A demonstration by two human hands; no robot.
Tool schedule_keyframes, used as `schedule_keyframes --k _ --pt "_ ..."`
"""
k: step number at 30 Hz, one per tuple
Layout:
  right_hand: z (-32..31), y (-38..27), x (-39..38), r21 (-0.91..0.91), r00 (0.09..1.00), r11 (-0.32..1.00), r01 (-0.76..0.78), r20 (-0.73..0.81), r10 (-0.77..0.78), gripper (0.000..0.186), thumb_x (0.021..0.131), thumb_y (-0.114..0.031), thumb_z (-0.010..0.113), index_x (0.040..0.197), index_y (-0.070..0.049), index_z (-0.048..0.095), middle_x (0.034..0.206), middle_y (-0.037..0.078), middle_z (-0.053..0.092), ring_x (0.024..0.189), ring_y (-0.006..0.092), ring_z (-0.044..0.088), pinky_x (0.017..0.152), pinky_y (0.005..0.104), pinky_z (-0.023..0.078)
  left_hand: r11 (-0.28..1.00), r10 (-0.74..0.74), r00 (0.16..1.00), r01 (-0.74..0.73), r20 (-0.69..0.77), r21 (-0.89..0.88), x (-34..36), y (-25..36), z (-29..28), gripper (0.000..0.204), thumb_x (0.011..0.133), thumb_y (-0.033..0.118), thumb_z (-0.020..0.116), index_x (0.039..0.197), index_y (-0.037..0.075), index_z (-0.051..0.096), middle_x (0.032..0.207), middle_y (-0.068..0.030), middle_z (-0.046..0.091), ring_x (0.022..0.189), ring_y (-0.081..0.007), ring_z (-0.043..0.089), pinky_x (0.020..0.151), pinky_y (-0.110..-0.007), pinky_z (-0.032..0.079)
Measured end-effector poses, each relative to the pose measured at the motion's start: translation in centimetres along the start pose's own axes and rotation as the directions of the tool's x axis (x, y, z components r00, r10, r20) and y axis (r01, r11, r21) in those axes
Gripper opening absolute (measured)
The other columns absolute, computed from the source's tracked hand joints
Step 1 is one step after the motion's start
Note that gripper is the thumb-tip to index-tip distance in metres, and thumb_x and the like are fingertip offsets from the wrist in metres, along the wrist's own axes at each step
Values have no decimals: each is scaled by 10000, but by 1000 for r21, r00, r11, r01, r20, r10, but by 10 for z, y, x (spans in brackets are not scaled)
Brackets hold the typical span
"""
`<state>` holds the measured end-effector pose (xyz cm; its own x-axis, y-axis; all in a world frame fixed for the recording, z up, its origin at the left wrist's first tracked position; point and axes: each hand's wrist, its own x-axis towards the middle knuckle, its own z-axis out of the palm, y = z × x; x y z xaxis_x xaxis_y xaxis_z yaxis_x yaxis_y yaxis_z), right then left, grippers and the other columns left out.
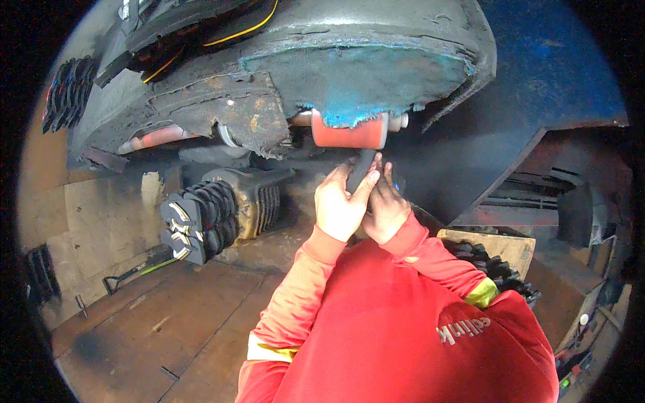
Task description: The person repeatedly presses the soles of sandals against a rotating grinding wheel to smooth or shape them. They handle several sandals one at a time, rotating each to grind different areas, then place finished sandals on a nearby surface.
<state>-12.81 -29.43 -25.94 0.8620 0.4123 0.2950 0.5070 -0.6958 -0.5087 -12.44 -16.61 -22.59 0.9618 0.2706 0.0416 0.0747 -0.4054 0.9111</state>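
A red sanding drum [349, 134] sticks out below a grey machine hood, with a ragged blue-green cloth flap [376, 80] hanging over its top. Just under the drum, a dark sandal sole [361, 169] is seen nearly edge-on, its upper end against or very close to the drum's lower side. My left hand [338, 207] is closed on the sole, thumb along its face. From the other side my right hand [385, 208] grips it too, fingers pointing up toward the drum. Much of the sole is hidden by my fingers.
A second reddish drum [158, 139] sits under the hood at left. Stacked dark flip-flops [195, 221] stand beside a dusty motor [252, 195]. At right are a wooden box [517, 252] of dark soles and a blue-black panel [470, 161]. More flip-flops lie atop the hood.
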Motion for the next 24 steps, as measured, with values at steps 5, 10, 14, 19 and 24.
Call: schedule_keyframes --k 5,10,14,19,24 --pt "15 -2 -6 -112 998 993 48 -24 -51 787 852 -263 702 1490 71 383 1538 344 373 1382 534 422 970 494 552 989 116 993 -117 17 94 -6 8 -14 414 888 294 765 1113 -39 670 1024 -242 683 929 -399 688 803 -426 544" --pt "16 -5 -1 72 994 996 -57 92 50 835 872 -246 690 1527 77 286 1582 340 291 1437 522 335 1066 482 488 974 141 987 -152 77 168 10 5 -9 454 891 379 755 1043 -44 691 917 -247 695 847 -417 691 763 -442 555" --pt "7 3 2 138 984 987 -83 168 59 842 873 -228 684 1533 82 262 1568 356 296 1435 525 322 1095 472 467 959 -11 997 -13 83 283 19 3 1 461 913 395 727 1049 -44 706 922 -255 711 827 -421 709 725 -440 566" --pt "3 4 2 61 985 985 163 -67 -159 758 869 -182 694 1501 67 359 1559 328 344 1441 519 327 1136 462 427 991 3 1000 -3 1 135 -4 14 -4 327 925 251 749 1139 7 716 1012 -179 751 912 -228 738 808 -339 555" --pt "-5 1 -8 -49 963 964 261 -63 -264 574 845 -158 723 1357 33 544 1515 281 435 1413 508 394 1135 501 422 995 104 992 -104 -71 -6 -32 15 -24 416 909 225 760 1220 -32 660 1134 -221 713 1029 -313 721 863 -380 564"
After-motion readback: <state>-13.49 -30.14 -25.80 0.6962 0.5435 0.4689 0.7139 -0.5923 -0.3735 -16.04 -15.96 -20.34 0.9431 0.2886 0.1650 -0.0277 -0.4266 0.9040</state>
